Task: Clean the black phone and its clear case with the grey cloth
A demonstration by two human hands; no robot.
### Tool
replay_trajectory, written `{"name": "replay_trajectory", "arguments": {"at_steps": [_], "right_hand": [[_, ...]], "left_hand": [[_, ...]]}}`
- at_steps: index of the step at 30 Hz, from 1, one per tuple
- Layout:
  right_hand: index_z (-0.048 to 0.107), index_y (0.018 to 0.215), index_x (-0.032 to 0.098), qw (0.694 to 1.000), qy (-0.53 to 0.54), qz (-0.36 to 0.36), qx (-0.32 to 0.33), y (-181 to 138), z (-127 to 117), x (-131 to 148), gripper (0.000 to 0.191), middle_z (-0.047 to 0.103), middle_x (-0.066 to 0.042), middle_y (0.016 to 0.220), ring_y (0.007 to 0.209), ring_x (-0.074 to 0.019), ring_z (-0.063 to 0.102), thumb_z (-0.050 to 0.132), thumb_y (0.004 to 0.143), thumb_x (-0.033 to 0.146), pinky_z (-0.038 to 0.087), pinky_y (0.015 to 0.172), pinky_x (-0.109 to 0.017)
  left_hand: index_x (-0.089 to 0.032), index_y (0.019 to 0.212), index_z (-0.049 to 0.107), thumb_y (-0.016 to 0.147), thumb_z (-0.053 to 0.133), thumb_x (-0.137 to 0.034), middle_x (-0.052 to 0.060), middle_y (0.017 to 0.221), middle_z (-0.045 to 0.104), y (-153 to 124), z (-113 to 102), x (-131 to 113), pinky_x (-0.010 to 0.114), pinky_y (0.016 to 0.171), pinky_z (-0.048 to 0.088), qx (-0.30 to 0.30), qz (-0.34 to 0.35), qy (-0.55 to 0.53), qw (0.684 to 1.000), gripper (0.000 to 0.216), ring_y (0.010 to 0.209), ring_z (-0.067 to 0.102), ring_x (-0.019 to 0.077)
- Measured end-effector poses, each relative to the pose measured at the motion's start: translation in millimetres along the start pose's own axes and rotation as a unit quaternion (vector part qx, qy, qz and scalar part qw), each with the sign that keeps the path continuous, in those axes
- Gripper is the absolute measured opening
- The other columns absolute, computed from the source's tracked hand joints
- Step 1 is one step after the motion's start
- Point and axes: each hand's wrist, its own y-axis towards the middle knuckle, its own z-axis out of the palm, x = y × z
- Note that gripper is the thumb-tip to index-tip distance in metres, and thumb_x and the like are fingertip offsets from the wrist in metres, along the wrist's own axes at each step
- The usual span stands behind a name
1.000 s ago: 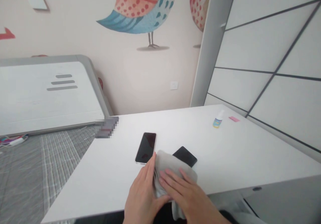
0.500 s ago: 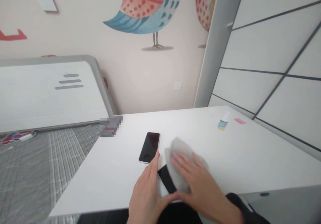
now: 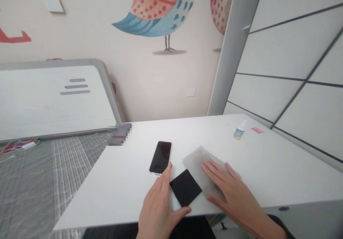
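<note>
My right hand (image 3: 227,189) lies flat with spread fingers on a grey cloth (image 3: 199,160) that is spread on the white table (image 3: 268,167). Part of a black phone (image 3: 185,187) shows beside the cloth, its far end under it. My left hand (image 3: 158,207) rests at the near table edge with fingers extended against the black phone's left side and the thumb at its near corner. A second phone (image 3: 160,157) with a dark screen and pale rim lies face up just beyond my left fingertips.
A small white bottle with a blue and yellow label (image 3: 239,130) and a pink slip (image 3: 257,130) sit at the table's far right. A bed with grey checked bedding (image 3: 40,182) and a white headboard (image 3: 53,99) stands at left. A panelled wall is at right.
My right hand slid the cloth away to the right and flattened it, uncovering the near part of the black phone. My left hand stayed by the phone's left side.
</note>
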Motion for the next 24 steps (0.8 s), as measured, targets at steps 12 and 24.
{"name": "replay_trajectory", "arguments": {"at_steps": [12, 24], "right_hand": [[0.027, 0.163, 0.023, 0.99, 0.051, -0.127, 0.039, 12.8, 10.0, 13.9, 0.086, 0.047, -0.009, 0.158, 0.143, -0.0317, 0.051, 0.054, 0.095, 0.069, 0.041, 0.119, -0.048], [0.032, 0.161, 0.027, 0.997, 0.044, -0.009, 0.057, 15.9, 6.9, 14.9, 0.079, 0.047, -0.011, 0.158, 0.143, -0.0349, 0.05, 0.053, 0.097, 0.068, 0.033, 0.121, -0.06]], "left_hand": [[-0.025, 0.162, 0.024, 0.067, 0.09, -0.024, 0.016, 0.156, 0.052, -0.9, 0.7, -1.6, 0.05, 0.111, 0.051, -0.002, 0.004, 0.001, 1.0, 0.116, 0.138, 0.056, 0.0336], [-0.025, 0.163, 0.02, 0.071, 0.085, -0.023, 0.016, 0.152, 0.056, -0.3, -0.6, -2.5, 0.051, 0.108, 0.053, 0.01, 0.006, -0.005, 1.0, 0.113, 0.134, 0.06, 0.0345]]}}
